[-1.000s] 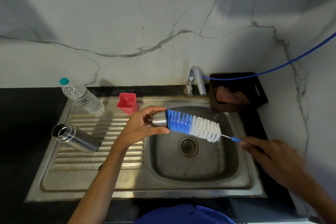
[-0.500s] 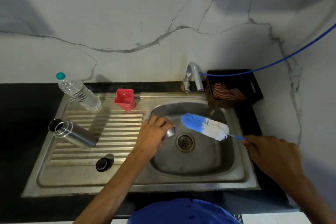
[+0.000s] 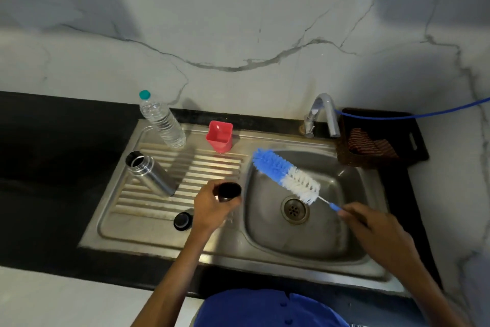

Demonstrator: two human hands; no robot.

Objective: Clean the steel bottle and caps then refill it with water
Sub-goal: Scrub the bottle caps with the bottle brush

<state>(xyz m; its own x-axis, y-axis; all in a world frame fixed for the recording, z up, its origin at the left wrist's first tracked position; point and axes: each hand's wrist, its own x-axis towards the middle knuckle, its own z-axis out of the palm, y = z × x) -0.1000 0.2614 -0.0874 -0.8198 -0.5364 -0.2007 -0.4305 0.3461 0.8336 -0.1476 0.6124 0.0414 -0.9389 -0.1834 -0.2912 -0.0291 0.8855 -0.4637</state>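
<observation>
1. Since half a second ago the left hand (image 3: 212,206) has carried the steel cap (image 3: 228,191) out of the basin and over the draining board, at about nine o'clock from the drain (image 3: 294,209); the bottle brush (image 3: 285,175) has swung its blue tip toward eleven o'clock.
2. At the far left the steel bottle (image 3: 151,174) stands open-mouthed on the ribbed board, with a clear plastic water bottle (image 3: 161,121) at its one o'clock – probably the refill supply.
3. A small black cap (image 3: 182,221) lies on the board at the steel bottle's five o'clock, just beside the left wrist.
4. Fingers of the left hand are wrapped round the steel cap, its dark opening turned up – likely for checking, or for setting down to drain.
5. A red cup (image 3: 220,135) sits at twelve o'clock from that hand.
6. The right hand (image 3: 371,226) is closed on the brush's thin handle, keeping the bristles over the sink (image 3: 344,247) so drips fall inside.
7. Whether the cap's inside is clean cannot be made out; the grip on the handle is mostly hidden, and the tap (image 3: 324,111) shows no visible flow.
</observation>
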